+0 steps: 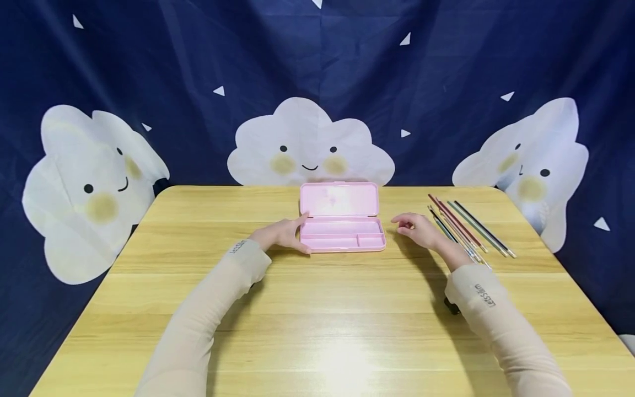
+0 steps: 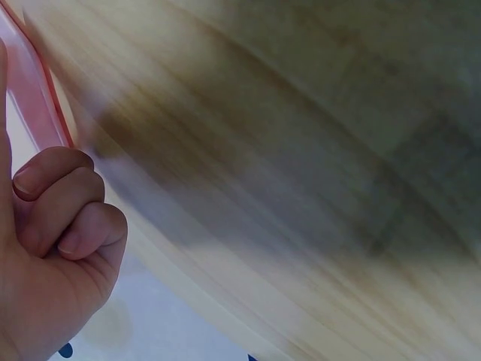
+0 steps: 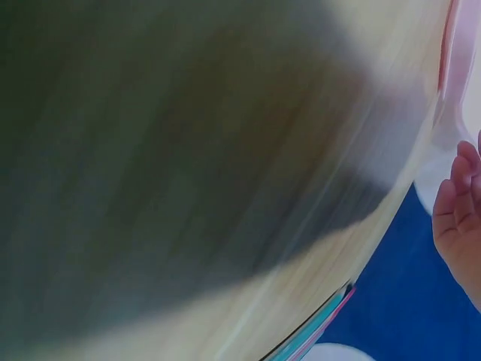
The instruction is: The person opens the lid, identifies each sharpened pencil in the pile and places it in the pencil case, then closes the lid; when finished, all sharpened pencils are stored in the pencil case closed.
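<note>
A pink pencil case (image 1: 342,241) lies on the table with its lid (image 1: 339,199) raised at the back; its compartments show no contents. My left hand (image 1: 284,234) holds the case's left end, with thumb and one finger spread along its side. In the left wrist view, the other fingers (image 2: 64,192) of that hand are curled beside the pink edge. Just right of the case, my right hand (image 1: 419,229) hovers with loosely bent fingers and nothing in them. Several pencils (image 1: 466,229) lie in a slanted bunch beyond that hand, partly behind the wrist.
The wooden table (image 1: 317,309) stretches toward me on all sides of the case. Its far edge meets a dark blue curtain (image 1: 193,60) printed with smiling white clouds (image 1: 307,138).
</note>
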The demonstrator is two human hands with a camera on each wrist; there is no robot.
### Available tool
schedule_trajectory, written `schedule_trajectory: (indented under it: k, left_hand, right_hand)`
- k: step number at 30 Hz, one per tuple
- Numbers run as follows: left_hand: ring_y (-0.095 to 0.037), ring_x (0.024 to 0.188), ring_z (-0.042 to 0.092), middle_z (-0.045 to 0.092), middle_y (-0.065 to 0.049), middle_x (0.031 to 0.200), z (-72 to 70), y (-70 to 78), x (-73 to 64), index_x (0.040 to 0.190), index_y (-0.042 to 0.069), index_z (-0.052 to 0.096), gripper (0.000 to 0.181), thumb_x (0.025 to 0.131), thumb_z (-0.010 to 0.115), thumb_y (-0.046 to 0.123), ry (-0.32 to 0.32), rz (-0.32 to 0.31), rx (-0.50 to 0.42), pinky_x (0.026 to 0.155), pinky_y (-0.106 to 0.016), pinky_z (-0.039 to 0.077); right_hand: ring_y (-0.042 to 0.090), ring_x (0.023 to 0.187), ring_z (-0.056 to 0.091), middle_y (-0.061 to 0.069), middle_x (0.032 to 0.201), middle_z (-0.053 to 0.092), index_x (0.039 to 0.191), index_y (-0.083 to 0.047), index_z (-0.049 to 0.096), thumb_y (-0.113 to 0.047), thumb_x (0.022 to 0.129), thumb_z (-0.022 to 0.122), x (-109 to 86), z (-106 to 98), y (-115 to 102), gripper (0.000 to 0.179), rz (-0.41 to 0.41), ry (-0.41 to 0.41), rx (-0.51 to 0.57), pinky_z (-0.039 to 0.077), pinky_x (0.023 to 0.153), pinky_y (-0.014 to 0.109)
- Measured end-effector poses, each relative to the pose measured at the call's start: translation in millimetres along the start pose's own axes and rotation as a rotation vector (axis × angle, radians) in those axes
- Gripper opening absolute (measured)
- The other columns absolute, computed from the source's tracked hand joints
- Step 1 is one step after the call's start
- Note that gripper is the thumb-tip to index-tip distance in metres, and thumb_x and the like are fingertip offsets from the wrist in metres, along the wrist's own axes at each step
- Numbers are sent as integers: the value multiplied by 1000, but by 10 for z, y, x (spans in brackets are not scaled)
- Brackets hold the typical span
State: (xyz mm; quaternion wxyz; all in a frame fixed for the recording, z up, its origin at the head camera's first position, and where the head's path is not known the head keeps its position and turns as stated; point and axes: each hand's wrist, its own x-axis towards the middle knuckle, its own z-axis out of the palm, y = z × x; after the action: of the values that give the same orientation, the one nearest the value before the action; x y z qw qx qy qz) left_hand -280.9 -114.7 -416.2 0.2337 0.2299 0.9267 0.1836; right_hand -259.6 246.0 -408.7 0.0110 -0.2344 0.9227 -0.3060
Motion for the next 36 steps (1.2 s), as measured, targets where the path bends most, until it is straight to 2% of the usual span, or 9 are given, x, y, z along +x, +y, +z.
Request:
schedule_trajectory:
  k: [5, 12, 18, 25, 36]
  left_hand:
    - [-31, 130, 33, 28, -26, 142, -9, -7, -1, 148, 12, 0, 113, 70, 72, 51, -1, 1, -8, 107, -39, 26]
    - [-33, 128, 34, 29, -28, 141, -26, 3, -25, 148, 11, 2, 120, 64, 70, 63, -1, 29, -14, 106, -40, 28]
    - [-33, 130, 32, 28, -26, 143, -15, 8, -19, 147, 10, 1, 113, 70, 71, 53, -8, 14, -19, 108, -40, 25]
    - [-32, 129, 33, 29, -26, 143, -2, 3, -13, 147, 11, -1, 111, 72, 71, 50, -8, 10, -1, 107, -40, 27]
    - [-33, 130, 33, 30, -25, 143, -3, 0, -10, 148, 11, 0, 111, 72, 72, 49, -7, 16, -8, 107, -40, 27]
  right_hand:
    - [20, 71, 49, 12, 76, 58, 105, 12, 59, 5, 83, 59, -115, -115, 105, 23, 47, 11, -45, 42, 65, 33]
    - [18, 69, 48, 12, 76, 57, 111, 13, 55, 1, 84, 59, -292, -255, 221, 29, 119, 9, -83, 40, 61, 31]
    - [19, 71, 48, 13, 80, 57, 115, 15, 51, -2, 86, 58, -449, -358, 300, 34, 186, -7, -99, 39, 62, 31]
    - [20, 72, 50, 16, 80, 57, 116, 16, 49, -1, 86, 58, -581, -423, 416, 36, 197, 3, -106, 40, 62, 33]
    - [21, 68, 50, 14, 76, 57, 114, 17, 49, -1, 84, 59, -705, -476, 442, 36, 240, 31, -190, 40, 63, 36]
